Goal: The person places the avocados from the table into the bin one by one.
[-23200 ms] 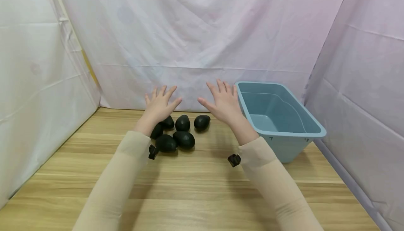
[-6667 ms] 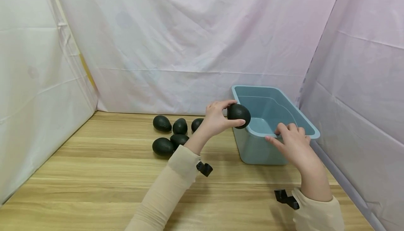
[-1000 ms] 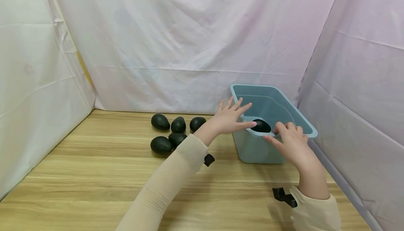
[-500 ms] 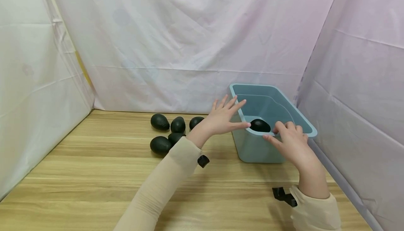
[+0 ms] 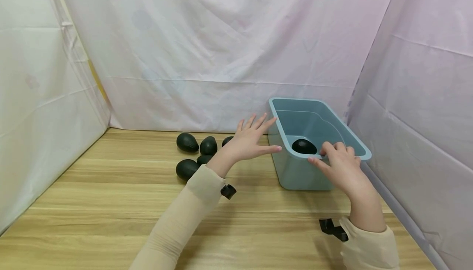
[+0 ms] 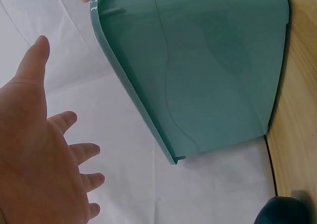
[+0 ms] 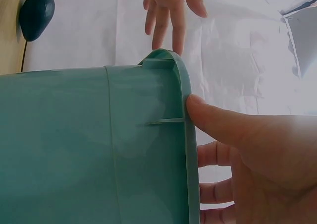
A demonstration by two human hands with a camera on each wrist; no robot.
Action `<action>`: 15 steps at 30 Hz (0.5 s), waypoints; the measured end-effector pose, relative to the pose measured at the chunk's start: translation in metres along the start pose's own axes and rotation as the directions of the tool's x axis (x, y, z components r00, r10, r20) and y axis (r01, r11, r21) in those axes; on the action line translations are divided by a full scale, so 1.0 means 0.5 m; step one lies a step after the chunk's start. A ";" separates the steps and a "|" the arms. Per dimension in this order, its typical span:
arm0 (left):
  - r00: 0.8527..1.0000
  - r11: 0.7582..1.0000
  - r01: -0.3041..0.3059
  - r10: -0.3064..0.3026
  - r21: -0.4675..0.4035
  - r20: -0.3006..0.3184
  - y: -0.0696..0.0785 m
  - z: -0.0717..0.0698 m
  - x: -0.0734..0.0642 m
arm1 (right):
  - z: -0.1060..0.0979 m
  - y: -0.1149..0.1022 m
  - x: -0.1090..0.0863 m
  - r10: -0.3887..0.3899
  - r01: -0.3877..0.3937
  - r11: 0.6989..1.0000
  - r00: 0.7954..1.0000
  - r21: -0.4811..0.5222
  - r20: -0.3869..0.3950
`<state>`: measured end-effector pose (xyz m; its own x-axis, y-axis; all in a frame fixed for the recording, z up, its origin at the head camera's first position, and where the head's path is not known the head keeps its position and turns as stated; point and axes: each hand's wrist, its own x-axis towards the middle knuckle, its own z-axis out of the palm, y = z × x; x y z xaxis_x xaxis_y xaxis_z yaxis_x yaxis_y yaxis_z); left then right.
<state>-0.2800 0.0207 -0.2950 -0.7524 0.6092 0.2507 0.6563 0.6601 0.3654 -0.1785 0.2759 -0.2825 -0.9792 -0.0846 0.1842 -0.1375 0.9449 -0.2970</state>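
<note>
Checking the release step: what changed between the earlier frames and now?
The left hand let go of the dark avocado, which now lies inside the blue bin, and has drawn back leftward, fingers spread, holding nothing. One fewer avocado sits in the pile on the table. The right hand still grips the bin's near rim; the bin has not moved in the last second.

1. A wooden desk with pale plank grain carried everything.
2. White cloth sheeting hung creased behind it.
3. More sheeting closed off the left side.
4. A pinkish cloth panel closed off the right side.
</note>
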 end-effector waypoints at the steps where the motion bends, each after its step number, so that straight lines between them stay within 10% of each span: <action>1: 1.000 1.000 0.003 -0.003 -0.002 -0.002 -0.003 0.000 -0.002 | 0.000 0.000 -0.001 0.000 0.000 1.000 1.000 0.001 0.000; 15: 0.997 1.000 0.014 -0.015 -0.012 -0.072 -0.026 -0.003 -0.027 | -0.002 0.001 -0.005 -0.009 0.009 1.000 1.000 0.011 0.000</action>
<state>-0.2783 0.0033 -0.3019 -0.7641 0.5660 0.3094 0.6450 0.6633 0.3796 -0.1759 0.2768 -0.2822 -0.9779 -0.0928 0.1873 -0.1478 0.9406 -0.3056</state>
